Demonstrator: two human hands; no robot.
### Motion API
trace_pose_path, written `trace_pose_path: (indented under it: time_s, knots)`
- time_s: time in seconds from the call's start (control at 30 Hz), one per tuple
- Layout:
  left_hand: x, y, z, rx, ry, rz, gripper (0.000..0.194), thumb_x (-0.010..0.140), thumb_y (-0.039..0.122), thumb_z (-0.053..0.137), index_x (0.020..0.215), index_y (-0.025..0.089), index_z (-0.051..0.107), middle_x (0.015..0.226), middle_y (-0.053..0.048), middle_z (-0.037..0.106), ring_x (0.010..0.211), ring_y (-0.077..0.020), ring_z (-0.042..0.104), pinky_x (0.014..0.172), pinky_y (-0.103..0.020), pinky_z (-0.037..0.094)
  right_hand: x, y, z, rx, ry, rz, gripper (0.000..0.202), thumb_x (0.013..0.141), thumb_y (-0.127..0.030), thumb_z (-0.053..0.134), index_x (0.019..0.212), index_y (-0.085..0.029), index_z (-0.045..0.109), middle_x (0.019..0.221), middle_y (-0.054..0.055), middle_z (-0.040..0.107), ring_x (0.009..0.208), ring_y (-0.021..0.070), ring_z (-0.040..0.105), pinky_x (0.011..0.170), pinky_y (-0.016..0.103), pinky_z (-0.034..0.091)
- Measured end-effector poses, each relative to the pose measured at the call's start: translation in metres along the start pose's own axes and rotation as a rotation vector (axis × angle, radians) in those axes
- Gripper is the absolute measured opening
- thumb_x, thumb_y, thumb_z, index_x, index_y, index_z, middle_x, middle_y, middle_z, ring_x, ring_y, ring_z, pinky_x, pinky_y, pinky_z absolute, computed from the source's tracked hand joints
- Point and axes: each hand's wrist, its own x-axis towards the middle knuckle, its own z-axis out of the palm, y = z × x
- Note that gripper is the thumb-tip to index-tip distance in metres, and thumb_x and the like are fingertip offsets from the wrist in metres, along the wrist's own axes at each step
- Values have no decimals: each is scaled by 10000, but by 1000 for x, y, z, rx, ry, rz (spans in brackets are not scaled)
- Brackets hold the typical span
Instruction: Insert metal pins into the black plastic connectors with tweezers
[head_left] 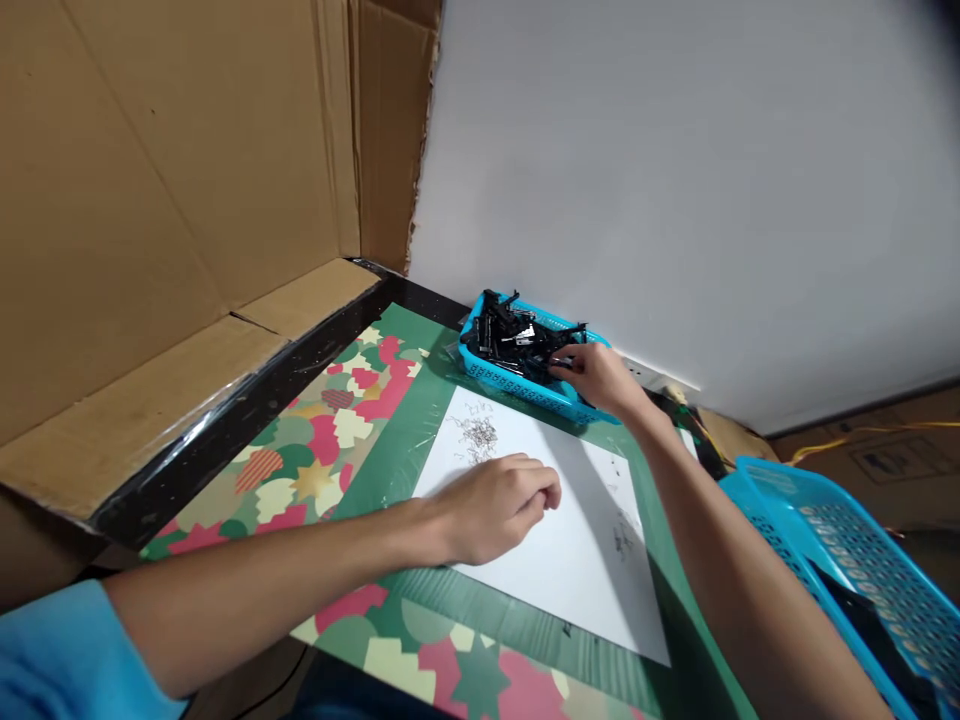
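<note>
My right hand point(596, 375) reaches into a blue basket point(517, 385) full of black plastic parts point(517, 338); its fingertips are pinched among the parts, and what they hold is too small to make out. My left hand point(504, 503) is over a white sheet point(574, 535), its fingers curled closed, with any contents hidden. Beyond my left hand, a pile of tiny brownish pieces point(478, 436) lies on the sheet. A smaller scatter of tiny dark pieces point(624, 535) is near the sheet's right edge.
A larger blue basket point(817, 487) with black items stands at the lower right. Cardboard panels point(172, 150) rise at the left, and a pale wall point(637, 180) is behind. A power strip point(645, 374) and yellow cable point(862, 432) lie at the right. Patterned paper point(330, 440) covers the table.
</note>
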Motion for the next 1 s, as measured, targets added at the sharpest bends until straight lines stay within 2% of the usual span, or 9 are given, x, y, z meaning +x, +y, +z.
trace_pose_path:
  time_s: [0.1, 0.23, 0.33, 0.5, 0.63, 0.83, 1.0]
  knots:
    - [-1, -1, 0, 21, -21, 23, 194, 992, 103, 479, 1007, 190, 652, 1032, -71, 735, 1009, -214, 676, 910, -335, 520, 10, -1, 11, -64, 2, -16, 313, 921, -431, 708, 1104, -212, 836, 773, 64, 717, 634, 186, 561, 622, 320, 369]
    - [-2, -3, 2, 35, -18, 32, 194, 982, 100, 488, 1019, 192, 655, 1039, -69, 740, 1019, -221, 681, 915, -339, 523, 3, -1, 3, -111, 36, -34, 305, 965, -425, 639, 1070, -211, 830, 767, 65, 727, 625, 191, 571, 617, 319, 363]
    - [-2, -1, 3, 20, 16, 2, 211, 983, 104, 483, 1035, 193, 667, 1042, -69, 738, 979, -215, 683, 895, -340, 524, -9, -1, -12, -127, 163, -9, 343, 985, -437, 610, 1098, -191, 821, 718, 58, 700, 595, 188, 541, 622, 323, 362]
    - [2, 4, -2, -128, 139, -116, 226, 1040, 163, 454, 1093, 191, 672, 1068, -71, 732, 948, -200, 670, 854, -339, 518, -39, -6, -42, -141, 498, -36, 335, 1033, -427, 578, 1168, -234, 816, 699, 58, 661, 698, 237, 556, 725, 359, 440]
    - [6, 2, -4, -326, 217, -246, 231, 1073, 308, 517, 1240, 196, 631, 1066, -69, 719, 834, -172, 646, 772, -327, 517, -69, -12, -54, -86, 551, -78, 268, 1029, -443, 625, 1150, -293, 812, 713, 50, 649, 710, 241, 564, 719, 366, 476]
    - [10, -9, 2, -572, 191, -359, 415, 1053, 415, 599, 1411, 218, 530, 1186, -107, 686, 742, -138, 649, 625, -280, 497, -95, -15, -42, -77, 598, -116, 204, 1030, -398, 648, 1099, -294, 810, 641, 12, 609, 645, 208, 523, 697, 344, 476]
    - [11, -11, 1, -699, 167, -366, 653, 1003, 487, 693, 1540, 245, 411, 1288, -149, 664, 772, -150, 677, 626, -283, 517, -110, -32, -31, -23, 633, -158, 139, 1010, -339, 700, 1067, -270, 806, 607, -15, 571, 605, 180, 505, 628, 314, 453]
